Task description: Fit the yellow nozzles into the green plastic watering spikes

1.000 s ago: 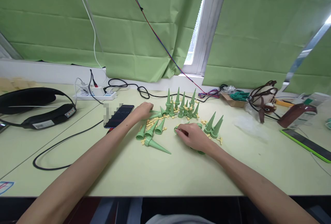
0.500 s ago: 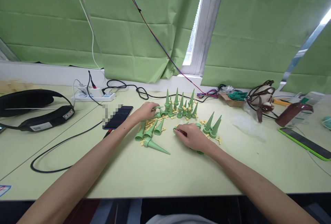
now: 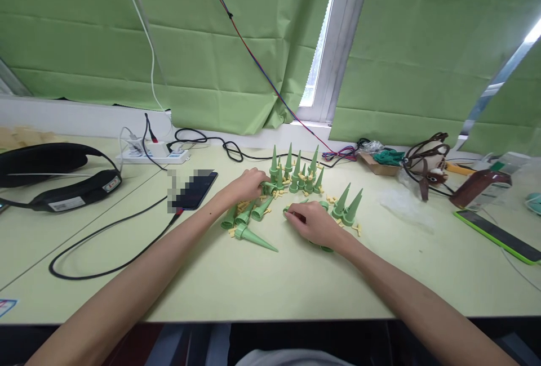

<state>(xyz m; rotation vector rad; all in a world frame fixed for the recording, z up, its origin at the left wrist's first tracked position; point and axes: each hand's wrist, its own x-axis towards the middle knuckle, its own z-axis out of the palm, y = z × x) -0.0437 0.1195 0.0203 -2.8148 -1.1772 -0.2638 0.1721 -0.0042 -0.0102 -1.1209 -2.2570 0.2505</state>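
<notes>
Green plastic cone spikes lie and stand in the middle of the pale green table (image 3: pixel 253 281). Several upright cones (image 3: pixel 296 172) form a cluster at the back, and two more cones (image 3: pixel 347 206) stand to the right. Several lie on their sides (image 3: pixel 247 217), one long cone (image 3: pixel 253 237) nearest me. Small yellow pieces (image 3: pixel 243 205) are scattered among them. My left hand (image 3: pixel 243 183) is closed on a green cone at the cluster's left edge. My right hand (image 3: pixel 315 224) rests on the table, fingers curled over a green cone piece (image 3: pixel 288 210).
A black phone (image 3: pixel 195 190) lies left of the cones, with a black cable (image 3: pixel 110 242) looping across the table. A black headset (image 3: pixel 54 177) and a white power strip (image 3: pixel 154 155) sit at the left. A bag (image 3: pixel 431 166) and a green-edged phone (image 3: pixel 494 233) lie at the right.
My left hand has moved right from the lying cones toward the upright cluster and closed on a cone there. My right hand has stayed in place.
</notes>
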